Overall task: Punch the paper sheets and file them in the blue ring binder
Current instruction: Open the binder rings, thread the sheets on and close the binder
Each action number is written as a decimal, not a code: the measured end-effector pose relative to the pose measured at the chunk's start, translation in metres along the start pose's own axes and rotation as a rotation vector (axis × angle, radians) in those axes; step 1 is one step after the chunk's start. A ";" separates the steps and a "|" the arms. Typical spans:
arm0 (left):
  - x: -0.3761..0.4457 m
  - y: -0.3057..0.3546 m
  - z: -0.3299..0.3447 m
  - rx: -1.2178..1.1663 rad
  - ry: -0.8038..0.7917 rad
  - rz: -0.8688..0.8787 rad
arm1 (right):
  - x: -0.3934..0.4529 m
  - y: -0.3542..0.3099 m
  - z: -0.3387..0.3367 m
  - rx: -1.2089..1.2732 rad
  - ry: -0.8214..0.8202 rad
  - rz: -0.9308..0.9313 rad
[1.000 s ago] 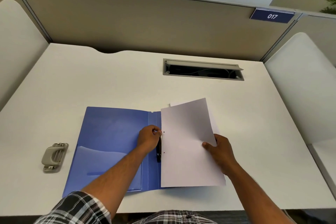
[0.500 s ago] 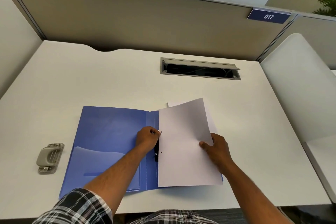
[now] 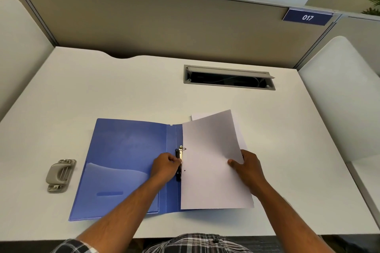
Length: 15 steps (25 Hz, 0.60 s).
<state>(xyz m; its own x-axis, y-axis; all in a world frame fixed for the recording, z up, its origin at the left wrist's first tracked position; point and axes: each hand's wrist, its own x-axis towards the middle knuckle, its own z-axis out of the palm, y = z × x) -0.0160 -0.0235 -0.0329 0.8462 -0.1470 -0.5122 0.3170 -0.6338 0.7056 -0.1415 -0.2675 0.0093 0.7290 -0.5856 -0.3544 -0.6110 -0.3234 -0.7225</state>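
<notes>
Blue ring binder [image 3: 127,162] lying open and flat on the white counter [image 3: 123,92], at about 6 o'clock in the view, covers spread so the ring mechanism [image 3: 179,162] along the spine faces up and can be reached. Left hand [image 3: 165,167] set on that mechanism, fingers [image 3: 174,161] clenched around the black-and-metal clasp, apparently to steady it or work the rings while a sheet goes on; whether the rings stand open or shut cannot be told. Right hand [image 3: 249,170] at 3 o'clock of the binder, fingers grasping the right edge of the top paper sheet [image 3: 209,162], thumb on top, far corner lifted and tilted, likely so the punched margin can be steered onto the rings. Two small holes visible near the sheet's left edge, the upper one just beside the upper ring, the lower one apart from the clasp, so seemingly threaded on one ring at most. More white paper [image 3: 195,116] peeking out beneath, at 12 o'clock of the held sheet, already on the binder's right side. Grey hole punch [image 3: 60,175] parked at 9 o'clock, well apart from the binder, out of the way, suggesting the punching is done. Cable tray [image 3: 229,77] recessed in the counter at 12 o'clock, clear of the work.
</notes>
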 end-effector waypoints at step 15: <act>-0.001 -0.012 -0.001 0.129 -0.248 0.005 | 0.000 0.012 0.003 0.022 -0.022 0.043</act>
<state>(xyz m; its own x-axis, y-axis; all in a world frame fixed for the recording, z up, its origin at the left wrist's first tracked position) -0.0204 -0.0148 -0.0408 0.7118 -0.3218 -0.6243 0.2422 -0.7219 0.6482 -0.1482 -0.2689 -0.0008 0.7086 -0.5825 -0.3983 -0.6354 -0.2812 -0.7192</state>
